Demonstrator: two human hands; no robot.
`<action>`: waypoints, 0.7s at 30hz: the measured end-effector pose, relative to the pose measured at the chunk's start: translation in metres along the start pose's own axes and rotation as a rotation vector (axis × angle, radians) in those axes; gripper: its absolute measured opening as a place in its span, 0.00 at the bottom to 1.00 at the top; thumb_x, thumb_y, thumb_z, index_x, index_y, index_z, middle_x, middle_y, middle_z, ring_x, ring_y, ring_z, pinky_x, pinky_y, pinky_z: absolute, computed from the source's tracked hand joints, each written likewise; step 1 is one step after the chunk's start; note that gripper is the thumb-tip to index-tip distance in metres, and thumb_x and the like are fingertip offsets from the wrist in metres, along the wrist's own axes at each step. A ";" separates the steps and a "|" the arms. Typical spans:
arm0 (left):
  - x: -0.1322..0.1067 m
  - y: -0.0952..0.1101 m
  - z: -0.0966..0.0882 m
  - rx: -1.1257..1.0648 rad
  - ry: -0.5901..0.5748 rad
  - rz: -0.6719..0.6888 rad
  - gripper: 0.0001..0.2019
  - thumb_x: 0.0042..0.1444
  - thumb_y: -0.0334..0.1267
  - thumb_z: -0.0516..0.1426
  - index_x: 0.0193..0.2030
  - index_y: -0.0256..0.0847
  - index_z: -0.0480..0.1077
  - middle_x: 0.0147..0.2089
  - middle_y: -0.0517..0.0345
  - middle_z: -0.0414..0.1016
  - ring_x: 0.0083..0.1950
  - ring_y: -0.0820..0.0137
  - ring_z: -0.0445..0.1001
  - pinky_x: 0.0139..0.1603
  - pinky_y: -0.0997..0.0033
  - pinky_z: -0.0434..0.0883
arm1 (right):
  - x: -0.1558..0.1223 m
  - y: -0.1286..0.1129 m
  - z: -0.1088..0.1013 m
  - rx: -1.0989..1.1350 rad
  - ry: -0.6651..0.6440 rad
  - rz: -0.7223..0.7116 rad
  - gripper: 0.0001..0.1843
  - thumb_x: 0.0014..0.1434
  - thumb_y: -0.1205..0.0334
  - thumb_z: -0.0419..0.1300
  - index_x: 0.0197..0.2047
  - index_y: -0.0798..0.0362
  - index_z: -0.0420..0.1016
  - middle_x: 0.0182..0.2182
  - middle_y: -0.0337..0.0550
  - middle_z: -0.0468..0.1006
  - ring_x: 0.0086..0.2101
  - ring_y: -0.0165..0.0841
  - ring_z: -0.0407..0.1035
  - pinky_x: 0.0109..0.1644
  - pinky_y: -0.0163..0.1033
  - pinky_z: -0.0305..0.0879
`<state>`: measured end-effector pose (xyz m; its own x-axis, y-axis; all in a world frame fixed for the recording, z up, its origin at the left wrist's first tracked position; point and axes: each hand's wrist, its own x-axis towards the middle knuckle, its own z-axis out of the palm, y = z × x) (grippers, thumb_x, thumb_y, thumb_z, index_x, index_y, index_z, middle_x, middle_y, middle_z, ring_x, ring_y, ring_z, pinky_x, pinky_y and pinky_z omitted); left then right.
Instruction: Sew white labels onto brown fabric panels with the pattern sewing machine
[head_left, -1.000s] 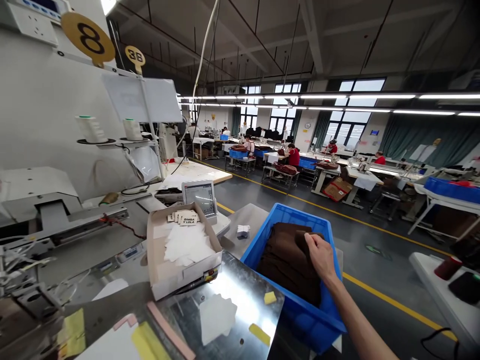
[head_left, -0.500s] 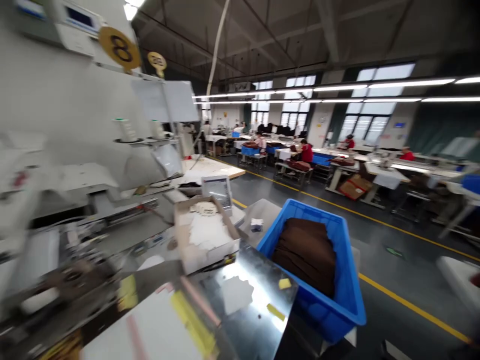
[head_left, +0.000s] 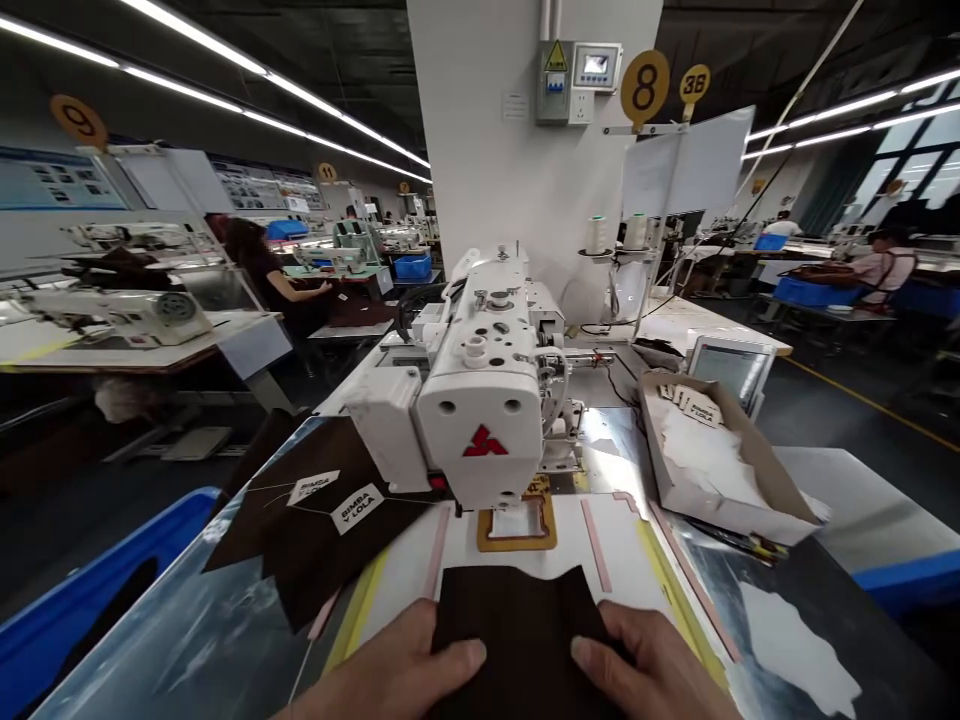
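A dark brown fabric piece [head_left: 525, 640] is stretched between my two hands at the bottom of the view. My left hand [head_left: 416, 655] grips its left edge, thumb on top. The right edge is pinched by my right hand [head_left: 645, 655], also thumb up. Just beyond the cloth lies a tan frame-shaped clamp [head_left: 517, 545] on a white plate, under the head of a white sewing machine [head_left: 480, 410] with a red emblem. Left of the machine, brown fabric pieces [head_left: 300, 560] carry white labels [head_left: 358, 508] printed "BIMBA Y LOLA", with loose threads.
At right stands a cardboard box [head_left: 731, 480] of white labels, beside a small screen [head_left: 727, 370]. White backing sheets [head_left: 795, 640] lie on the metal table. Blue bins [head_left: 180, 540] flank the table. A co-worker [head_left: 262, 270] sits at another machine on the left.
The view has swung left from the aisle and the blue bin of brown fabric to the sewing machine. Both hands, out of sight before, now hold a brown fabric piece.
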<state>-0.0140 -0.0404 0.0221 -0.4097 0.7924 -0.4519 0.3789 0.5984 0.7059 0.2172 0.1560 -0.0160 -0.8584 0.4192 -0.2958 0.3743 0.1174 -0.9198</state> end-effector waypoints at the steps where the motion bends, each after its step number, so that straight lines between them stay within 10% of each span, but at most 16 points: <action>1: 0.005 0.000 0.001 0.018 0.047 -0.041 0.22 0.63 0.61 0.57 0.38 0.43 0.75 0.33 0.56 0.77 0.37 0.59 0.78 0.30 0.68 0.73 | 0.005 -0.002 -0.004 -0.160 0.023 0.028 0.27 0.66 0.35 0.58 0.29 0.50 0.60 0.27 0.37 0.65 0.30 0.32 0.60 0.32 0.37 0.51; 10: 0.031 0.013 -0.012 0.032 0.022 -0.113 0.22 0.63 0.59 0.50 0.35 0.42 0.69 0.21 0.63 0.64 0.17 0.66 0.69 0.16 0.73 0.56 | 0.034 -0.022 -0.009 -0.404 0.033 0.192 0.19 0.67 0.48 0.53 0.28 0.47 0.56 0.21 0.37 0.66 0.19 0.31 0.62 0.23 0.36 0.48; 17: 0.051 0.019 -0.030 0.124 0.185 0.023 0.21 0.62 0.55 0.53 0.24 0.44 0.59 0.23 0.62 0.60 0.24 0.68 0.66 0.21 0.73 0.53 | 0.052 -0.024 -0.019 -0.364 0.024 0.200 0.19 0.68 0.50 0.53 0.26 0.46 0.56 0.17 0.37 0.72 0.15 0.31 0.64 0.21 0.36 0.52; 21: 0.064 0.021 -0.035 0.139 0.226 0.123 0.18 0.63 0.51 0.54 0.27 0.41 0.68 0.26 0.59 0.69 0.31 0.63 0.73 0.27 0.72 0.62 | 0.064 -0.032 -0.028 -0.344 0.030 0.163 0.18 0.67 0.52 0.53 0.26 0.46 0.58 0.16 0.35 0.71 0.15 0.31 0.65 0.22 0.35 0.55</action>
<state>-0.0610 0.0189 0.0273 -0.5219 0.8232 -0.2233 0.5408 0.5218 0.6598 0.1602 0.2036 0.0022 -0.7691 0.4828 -0.4189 0.6053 0.3398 -0.7198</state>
